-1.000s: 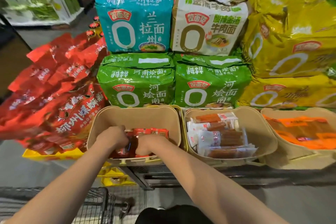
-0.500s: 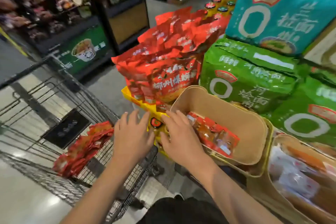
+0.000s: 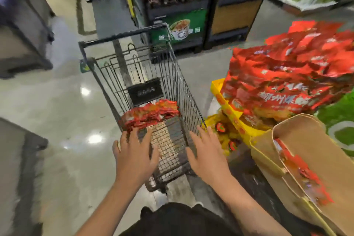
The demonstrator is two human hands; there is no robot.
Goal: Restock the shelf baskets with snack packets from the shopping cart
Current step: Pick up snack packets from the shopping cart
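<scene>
Left hand (image 3: 135, 156) and right hand (image 3: 207, 154), fingers spread, hover above the shopping cart (image 3: 183, 90). Red snack packets (image 3: 151, 116) lie inside; a tan shelf basket (image 3: 310, 136) sits right.

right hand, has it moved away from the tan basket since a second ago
Yes. The right hand was inside the tan basket on the red packets; now it is out, left of the basket, over the shopping cart, fingers spread and empty.

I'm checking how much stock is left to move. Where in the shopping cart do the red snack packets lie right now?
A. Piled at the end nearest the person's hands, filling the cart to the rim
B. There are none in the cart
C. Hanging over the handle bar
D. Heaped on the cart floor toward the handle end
D: the red snack packets lie in a low heap on the shopping cart floor, beyond both open hands, toward the handle end.
</scene>
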